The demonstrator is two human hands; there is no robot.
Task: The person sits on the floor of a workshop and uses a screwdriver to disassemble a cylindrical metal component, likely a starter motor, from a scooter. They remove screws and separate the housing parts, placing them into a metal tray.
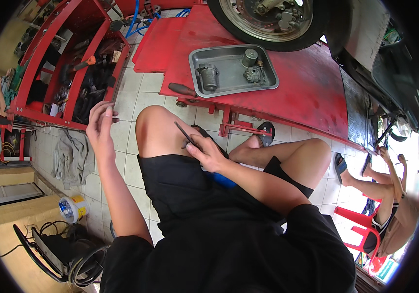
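My right hand [207,154] is closed around a thin dark rod-like tool [184,131] above my lap, its tip pointing up and left. What kind of tool it is cannot be made out. My left hand [103,128] is raised beside the red tool cart, fingers loosely bent and apart, nothing visible in it. Ahead, a metal tray [234,91] rests on the red lift platform [307,93]. Inside lie a cylindrical metal motor-like part [208,77], a short metal cylinder [250,57] and a small metal part resembling a carburetor [254,75]. Against the tray's left corner lies a dark-handled tool [182,89].
A motorcycle wheel [273,44] stands behind the tray. The red tool cart [67,117] at left holds many tools, including an orange-handled hammer [80,63]. A grey cloth [71,158] and a white bucket [73,209] are on the floor. Another person [390,195] sits at right.
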